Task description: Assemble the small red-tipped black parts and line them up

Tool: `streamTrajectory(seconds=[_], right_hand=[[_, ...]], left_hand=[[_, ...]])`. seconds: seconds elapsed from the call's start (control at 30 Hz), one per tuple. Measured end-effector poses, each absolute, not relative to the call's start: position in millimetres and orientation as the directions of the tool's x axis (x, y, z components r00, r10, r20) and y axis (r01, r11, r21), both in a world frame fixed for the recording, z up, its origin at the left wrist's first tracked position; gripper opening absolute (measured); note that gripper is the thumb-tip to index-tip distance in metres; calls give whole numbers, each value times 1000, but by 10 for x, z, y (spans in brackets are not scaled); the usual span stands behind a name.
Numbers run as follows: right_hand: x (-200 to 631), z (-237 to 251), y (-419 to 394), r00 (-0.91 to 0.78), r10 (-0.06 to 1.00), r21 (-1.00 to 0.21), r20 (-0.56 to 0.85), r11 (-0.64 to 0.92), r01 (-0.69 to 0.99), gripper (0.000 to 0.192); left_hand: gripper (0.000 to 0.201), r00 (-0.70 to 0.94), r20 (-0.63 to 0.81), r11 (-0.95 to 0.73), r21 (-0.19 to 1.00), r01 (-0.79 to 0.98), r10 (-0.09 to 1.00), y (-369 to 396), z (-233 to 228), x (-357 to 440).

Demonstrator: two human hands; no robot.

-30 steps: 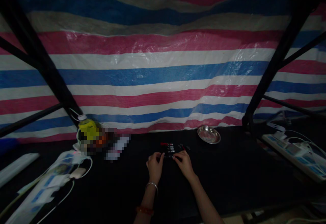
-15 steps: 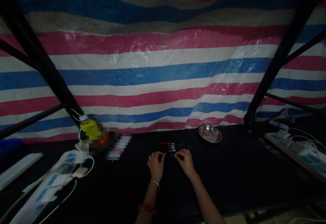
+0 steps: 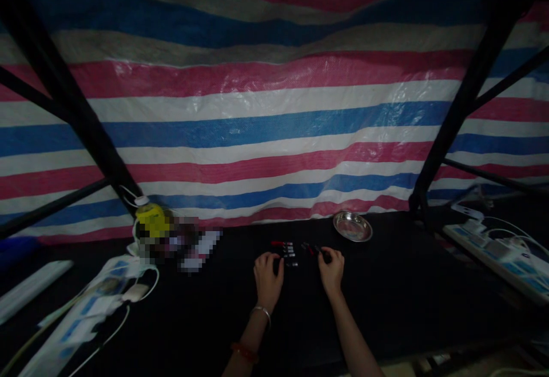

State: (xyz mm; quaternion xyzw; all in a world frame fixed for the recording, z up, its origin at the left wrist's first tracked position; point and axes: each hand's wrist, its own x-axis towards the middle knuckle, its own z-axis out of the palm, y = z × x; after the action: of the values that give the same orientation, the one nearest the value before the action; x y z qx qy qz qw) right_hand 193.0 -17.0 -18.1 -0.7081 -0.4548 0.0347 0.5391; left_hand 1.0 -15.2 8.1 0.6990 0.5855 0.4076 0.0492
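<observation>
Several small slim tubes [image 3: 288, 249], one red and the others dark with pale ends, lie in a short column on the black tabletop [image 3: 206, 320]. Beside the column's left end, my left hand [image 3: 268, 277] is curled, its thumb and forefinger close together; what they hold, if anything, is hidden. My right hand [image 3: 332, 271] pinches a small dark tube at the right edge of a loose group of dark and red tubes [image 3: 307, 248]. A silver bangle [image 3: 261, 309] and an orange-red bracelet [image 3: 244, 353] circle my left wrist and forearm.
A round metal dish [image 3: 353, 227] stands at the back right. Power strips with cables lie at the left [image 3: 86, 314] and right [image 3: 493, 251]. A yellow-labelled bottle [image 3: 152, 219] is at the back left, before a striped sheet [image 3: 274, 125] and black frame posts [image 3: 446, 114].
My right hand has moved right, from the column's lowest tube to the loose group. My left hand has shifted slightly right. The lowest tube now lies uncovered between them.
</observation>
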Motion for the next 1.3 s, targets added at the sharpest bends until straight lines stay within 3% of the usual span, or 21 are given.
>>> streamTrajectory(seconds=[0.17,0.3,0.53,0.67,0.8,0.97,1.17,1.3], right_hand=[[1913,-233,-170,529,749,-739,399,-79,669,19],[1908,-256,-173,509,756,-715,412,-79,695,21],[1949,-294,-118,538,726,-712,428,-95,695,28],[2015,-265,-30,528,740,-649,417,-164,743,34],[2058,-232,26,482,781,-565,397,-205,799,30],[2073,-245,11,444,787,-555,429,-158,817,22],[2070,-229,-24,427,797,-578,427,-123,807,20],[2083,-211,-41,432,815,-615,385,-122,779,17]], left_hand=[[24,393,499,-574,285,767,772,-288,66,341],[28,425,471,-569,219,793,773,-253,-19,618],[39,386,479,-548,262,795,789,-144,-62,804],[37,402,469,-563,275,780,786,-162,-81,764],[33,438,455,-588,266,764,775,-193,-74,725],[40,475,439,-615,263,744,762,-196,-66,717],[51,368,506,-576,352,738,780,-182,-130,678],[41,255,556,-541,442,715,791,-187,-140,665]])
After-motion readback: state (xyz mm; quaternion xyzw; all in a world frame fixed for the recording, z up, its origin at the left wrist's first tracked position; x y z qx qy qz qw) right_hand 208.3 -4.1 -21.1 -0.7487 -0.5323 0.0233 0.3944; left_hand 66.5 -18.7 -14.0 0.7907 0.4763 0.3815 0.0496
